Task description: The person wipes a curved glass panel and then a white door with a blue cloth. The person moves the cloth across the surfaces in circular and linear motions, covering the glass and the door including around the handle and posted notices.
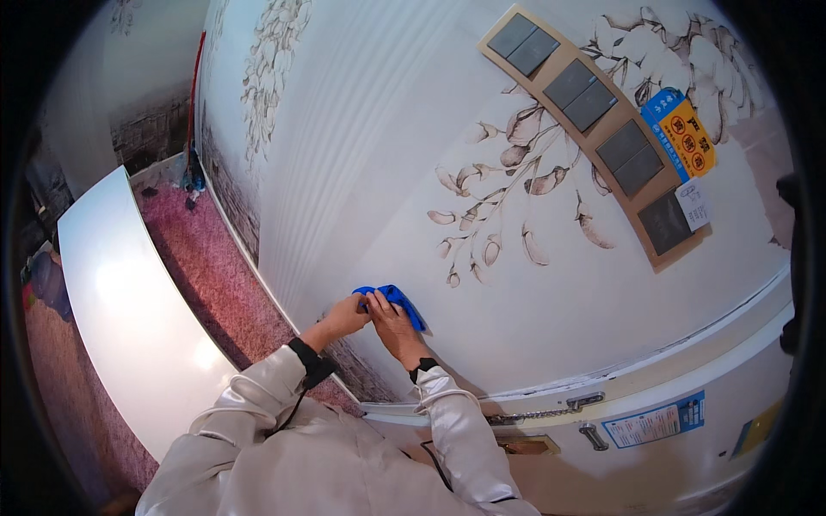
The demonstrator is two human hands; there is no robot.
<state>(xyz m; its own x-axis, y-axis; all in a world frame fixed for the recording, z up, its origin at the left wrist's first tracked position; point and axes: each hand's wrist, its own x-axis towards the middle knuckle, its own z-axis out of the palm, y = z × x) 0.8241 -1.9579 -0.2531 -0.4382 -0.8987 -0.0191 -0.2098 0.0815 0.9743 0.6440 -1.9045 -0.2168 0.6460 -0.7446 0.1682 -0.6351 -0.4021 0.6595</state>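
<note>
A folded blue cloth lies against a pale wall printed with a floral pattern. My right hand is spread over the cloth and holds it to the wall, covering part of it. Beside it, my left hand has its fingers curled at the cloth's left edge, its fingertips close to those of the right. The exact grip of the left fingers is partly hidden.
Grey switches on a beige panel stand at upper right, beside a blue and yellow sticker. A door with a chain latch is at lower right. At left, a white tabletop stands above pink carpet.
</note>
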